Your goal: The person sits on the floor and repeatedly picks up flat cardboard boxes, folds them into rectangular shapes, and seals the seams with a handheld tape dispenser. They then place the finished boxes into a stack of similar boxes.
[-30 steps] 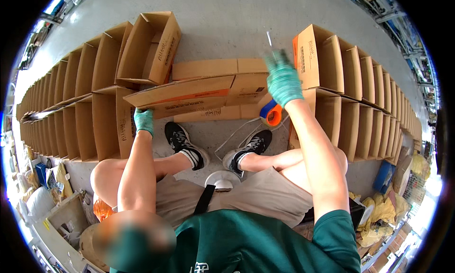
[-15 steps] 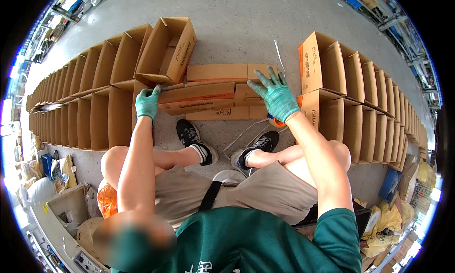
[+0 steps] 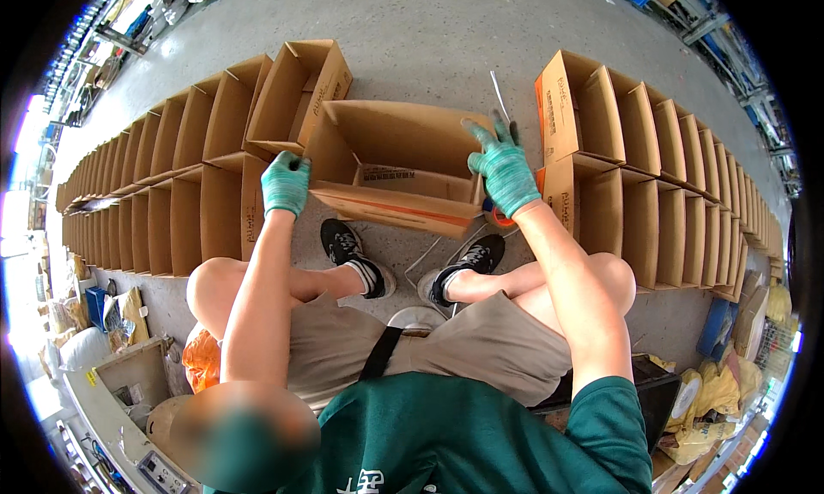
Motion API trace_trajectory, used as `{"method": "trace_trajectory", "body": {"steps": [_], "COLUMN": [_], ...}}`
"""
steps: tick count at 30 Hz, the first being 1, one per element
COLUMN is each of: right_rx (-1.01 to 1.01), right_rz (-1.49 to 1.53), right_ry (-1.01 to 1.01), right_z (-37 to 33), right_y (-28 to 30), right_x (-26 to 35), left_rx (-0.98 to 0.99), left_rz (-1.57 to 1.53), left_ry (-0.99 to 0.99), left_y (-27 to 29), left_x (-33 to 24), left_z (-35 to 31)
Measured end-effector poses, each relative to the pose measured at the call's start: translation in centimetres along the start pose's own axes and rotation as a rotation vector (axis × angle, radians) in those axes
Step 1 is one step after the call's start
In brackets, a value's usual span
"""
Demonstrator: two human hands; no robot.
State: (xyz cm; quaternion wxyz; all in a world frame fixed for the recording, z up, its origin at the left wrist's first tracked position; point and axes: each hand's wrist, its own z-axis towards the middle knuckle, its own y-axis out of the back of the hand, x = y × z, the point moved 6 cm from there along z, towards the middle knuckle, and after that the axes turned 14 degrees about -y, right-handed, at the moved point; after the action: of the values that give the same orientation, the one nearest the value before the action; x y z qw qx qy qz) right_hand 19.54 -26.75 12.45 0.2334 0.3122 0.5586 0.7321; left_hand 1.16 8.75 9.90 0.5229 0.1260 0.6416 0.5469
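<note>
A cardboard box [image 3: 390, 209] stands opened out in front of me, its mouth facing up and printed flaps showing inside. My left hand [image 3: 286, 185], in a green knit glove, is closed on the box's left end. My right hand [image 3: 506, 169], gloved the same way, touches the right end with its fingers spread. Its thumb and forefinger reach over the box's edge. A tape roll [image 3: 495, 216] with an orange core shows partly below the right hand. Another opened box [image 3: 300, 95] stands just beyond my left hand.
Two curved rows of opened cartons [image 3: 184, 224] stretch away on the left. More cartons [image 3: 598, 224] stand in rows on the right. My shoes [image 3: 343, 245] rest on the grey floor below the box. A white strap [image 3: 499, 95] lies beyond my right hand.
The long, flattened carton between my hands has been spread into an open box, and covers the flat cartons behind it. My left hand has shifted slightly right; the right hand's fingers have drawn closer together.
</note>
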Motion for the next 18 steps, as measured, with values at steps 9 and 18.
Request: {"method": "trace_trajectory", "body": {"steps": [9, 18], "right_rx": [0.135, 0.338], "right_rz": [0.146, 0.015], "right_ry": [-0.003, -0.133], "right_z": [0.6, 1.3], "right_y": [-4.9, -7.5], "right_x": [-1.2, 0.3], "left_rx": [0.589, 0.970], "left_rz": [0.232, 0.027], "left_ry": [-0.320, -0.519], "left_y": [-5.6, -5.2], "left_x": [-6.0, -6.5], "left_z": [-0.8, -1.8]}}
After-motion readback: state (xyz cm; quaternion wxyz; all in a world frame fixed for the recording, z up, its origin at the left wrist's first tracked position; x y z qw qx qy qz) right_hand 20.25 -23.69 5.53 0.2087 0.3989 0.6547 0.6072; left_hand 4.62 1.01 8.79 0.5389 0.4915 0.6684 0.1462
